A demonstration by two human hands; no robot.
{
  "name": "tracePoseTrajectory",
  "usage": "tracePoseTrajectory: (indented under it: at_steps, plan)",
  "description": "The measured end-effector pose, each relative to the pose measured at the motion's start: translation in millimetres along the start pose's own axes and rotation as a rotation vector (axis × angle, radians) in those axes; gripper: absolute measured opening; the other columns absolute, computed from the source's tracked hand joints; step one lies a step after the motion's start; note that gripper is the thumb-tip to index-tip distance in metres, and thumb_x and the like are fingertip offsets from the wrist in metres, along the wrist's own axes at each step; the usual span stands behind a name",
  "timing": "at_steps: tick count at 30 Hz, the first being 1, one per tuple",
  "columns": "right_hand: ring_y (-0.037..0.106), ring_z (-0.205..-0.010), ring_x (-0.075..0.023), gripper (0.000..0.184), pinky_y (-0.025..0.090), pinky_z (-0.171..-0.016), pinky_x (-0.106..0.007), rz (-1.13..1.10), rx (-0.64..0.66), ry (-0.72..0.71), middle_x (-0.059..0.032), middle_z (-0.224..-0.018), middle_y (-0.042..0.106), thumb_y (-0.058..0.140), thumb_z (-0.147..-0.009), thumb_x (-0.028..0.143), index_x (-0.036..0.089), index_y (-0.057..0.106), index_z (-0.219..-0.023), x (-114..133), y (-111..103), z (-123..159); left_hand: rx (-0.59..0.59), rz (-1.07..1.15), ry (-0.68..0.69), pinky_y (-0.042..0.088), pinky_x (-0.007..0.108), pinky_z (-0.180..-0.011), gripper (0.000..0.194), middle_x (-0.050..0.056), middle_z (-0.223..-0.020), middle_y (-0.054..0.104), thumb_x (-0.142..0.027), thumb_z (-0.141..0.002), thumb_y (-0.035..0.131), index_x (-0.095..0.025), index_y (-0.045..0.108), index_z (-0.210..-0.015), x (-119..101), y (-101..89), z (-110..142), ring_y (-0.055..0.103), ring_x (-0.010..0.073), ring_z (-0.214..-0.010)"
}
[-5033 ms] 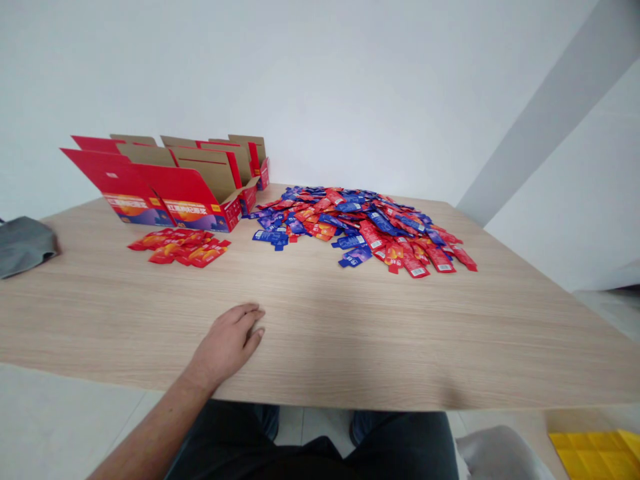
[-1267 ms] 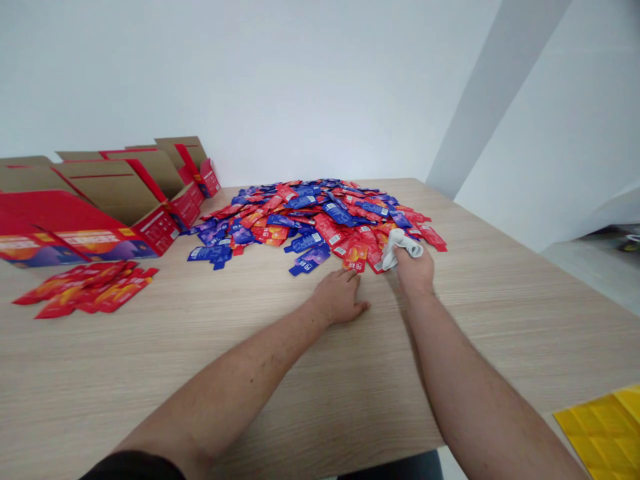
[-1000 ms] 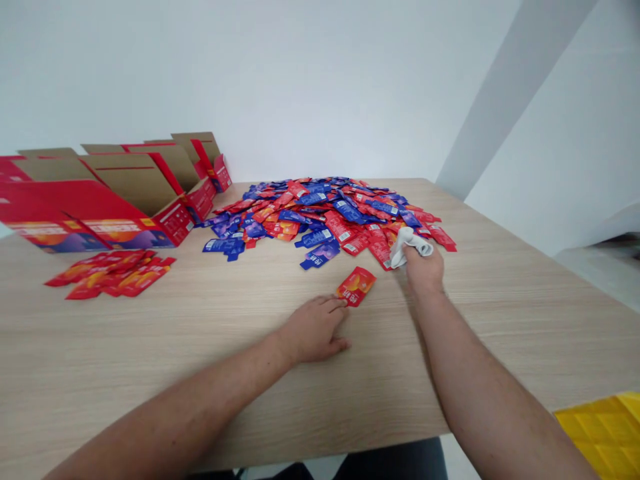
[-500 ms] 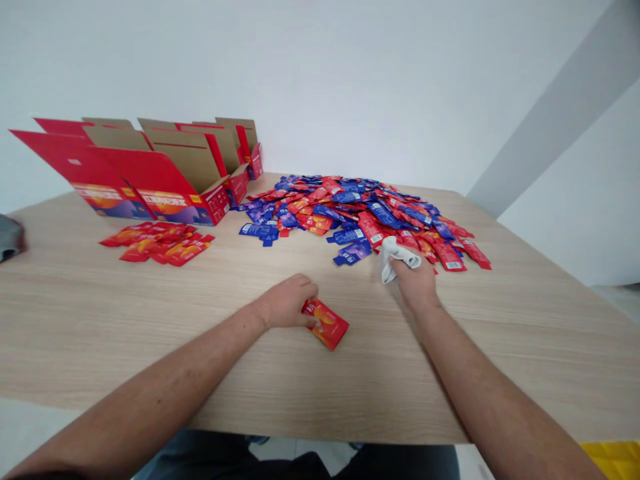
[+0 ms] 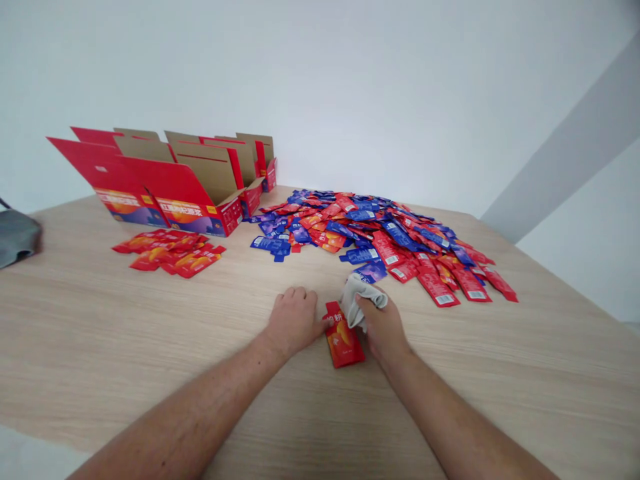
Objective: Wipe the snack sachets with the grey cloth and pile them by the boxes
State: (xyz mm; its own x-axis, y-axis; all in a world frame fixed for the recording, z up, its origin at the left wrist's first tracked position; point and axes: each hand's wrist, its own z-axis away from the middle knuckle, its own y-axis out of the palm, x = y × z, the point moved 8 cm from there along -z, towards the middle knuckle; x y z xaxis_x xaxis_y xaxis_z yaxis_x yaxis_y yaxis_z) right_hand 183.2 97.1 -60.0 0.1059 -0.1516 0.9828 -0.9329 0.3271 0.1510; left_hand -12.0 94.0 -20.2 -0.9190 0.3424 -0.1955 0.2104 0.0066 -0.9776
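Left hand (image 5: pixel 294 323) is resting half-curled, fingertips touching the red sachet (image 5: pixel 343 337), which is lying flat on the worktop (image 5: pixel 75 320) between both hands. Right hand (image 5: pixel 383 327) is clenching a crumpled pale cloth (image 5: pixel 361 301), holding it bunched beside the sachet. The right palm is hidden; left-finger pressure cannot be told.

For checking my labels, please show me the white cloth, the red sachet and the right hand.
White cloth (image 5: pixel 356 303), head view, point on its central fold.
Red sachet (image 5: pixel 344 343), head view, point on its lower half.
Right hand (image 5: pixel 384 327), head view, point on its back.
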Motion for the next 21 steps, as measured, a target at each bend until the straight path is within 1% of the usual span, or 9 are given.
tracePoseTrajectory:
  at_steps: [3,5,9,12,13,15,18,19,21]
  plan:
    - [0.075,-0.088,-0.0251,0.035,0.061,-0.081,-0.039,0.011,0.041,0.013,-0.0028,-0.101,0.085,0.085,-0.074,0.036,0.026,0.084,-0.108,-4.9,5.9,12.5,0.069,0.037,-0.005,0.057,0.053,-0.089,0.039,0.020,-0.097,0.080,-0.053,-0.099,0.065,-0.018,0.076,-0.087,-5.2,3.0,-1.8,0.076,0.0407,-0.102]
    - [0.076,-0.094,-0.0254,0.037,0.061,-0.085,-0.038,0.017,0.057,0.019,-0.0021,-0.106,0.085,0.087,-0.072,0.032,0.028,0.084,-0.109,-5.3,8.8,15.5,0.102,0.103,-0.010,0.057,0.047,-0.082,0.037,0.016,-0.090,0.081,-0.049,-0.100,0.061,-0.021,0.074,-0.080,-8.4,4.8,-3.1,0.079,0.0353,-0.094]
    - [0.075,-0.093,-0.0255,0.038,0.061,-0.083,-0.038,-0.012,0.064,0.053,-0.0025,-0.106,0.084,0.086,-0.075,0.036,0.029,0.083,-0.111,-4.8,13.1,16.4,0.121,0.296,-0.033,0.057,0.041,-0.079,0.026,0.012,-0.094,0.083,-0.043,-0.097,0.064,-0.023,0.074,-0.085,-11.5,9.3,-4.4,0.080,0.0309,-0.094]
    - [0.075,-0.095,-0.0246,0.036,0.060,-0.085,-0.037,-0.060,0.055,0.082,-0.0026,-0.105,0.085,0.088,-0.074,0.036,0.028,0.083,-0.109,-4.9,13.8,16.7,0.142,0.479,-0.045,0.060,0.036,-0.083,0.016,0.008,-0.104,0.085,-0.034,-0.096,0.066,-0.023,0.075,-0.102,-13.9,19.9,-4.2,0.081,0.0260,-0.099]
    - [0.075,-0.095,-0.0243,0.036,0.060,-0.086,-0.037,-0.081,0.051,0.093,-0.0027,-0.105,0.085,0.089,-0.073,0.036,0.027,0.082,-0.108,-5.6,13.8,16.9,0.149,0.552,-0.052,0.061,0.033,-0.083,0.019,0.008,-0.109,0.085,-0.031,-0.096,0.067,-0.023,0.074,-0.112,-14.9,24.2,-3.8,0.081,0.0232,-0.100]
    - [0.075,-0.093,-0.0235,0.036,0.061,-0.084,-0.036,-0.130,0.043,0.127,-0.0032,-0.103,0.085,0.090,-0.073,0.038,0.025,0.081,-0.106,-8.4,14.1,17.2,0.152,0.757,-0.085,0.062,0.029,-0.082,0.038,0.010,-0.119,0.083,-0.023,-0.092,0.070,-0.019,0.065,-0.130,-16.5,32.0,-2.6,0.081,0.0194,-0.099]
    - [0.075,-0.082,-0.0222,0.038,0.061,-0.075,-0.034,-0.210,0.040,0.193,-0.0033,-0.094,0.084,0.091,-0.071,0.042,0.023,0.079,-0.101,-12.8,16.1,18.1,0.148,1.045,-0.159,0.061,0.028,-0.078,0.067,0.013,-0.121,0.079,-0.012,-0.083,0.075,-0.012,0.054,-0.147,-17.3,38.1,-1.1,0.078,0.0187,-0.093]
    - [0.074,-0.078,-0.0218,0.038,0.060,-0.072,-0.034,-0.234,0.041,0.214,-0.0027,-0.089,0.083,0.092,-0.069,0.043,0.022,0.078,-0.098,-13.2,17.0,18.6,0.153,1.076,-0.184,0.060,0.028,-0.078,0.074,0.013,-0.119,0.079,-0.009,-0.081,0.076,-0.009,0.052,-0.151,-16.7,38.5,-1.2,0.077,0.0190,-0.092]
    - [0.073,-0.070,-0.0213,0.039,0.059,-0.065,-0.033,-0.272,0.045,0.250,-0.0015,-0.081,0.081,0.094,-0.065,0.044,0.022,0.076,-0.092,-11.9,18.9,19.6,0.174,1.042,-0.227,0.058,0.028,-0.079,0.082,0.012,-0.113,0.079,-0.008,-0.080,0.075,-0.005,0.049,-0.158,-14.3,37.2,-2.4,0.076,0.0195,-0.092]
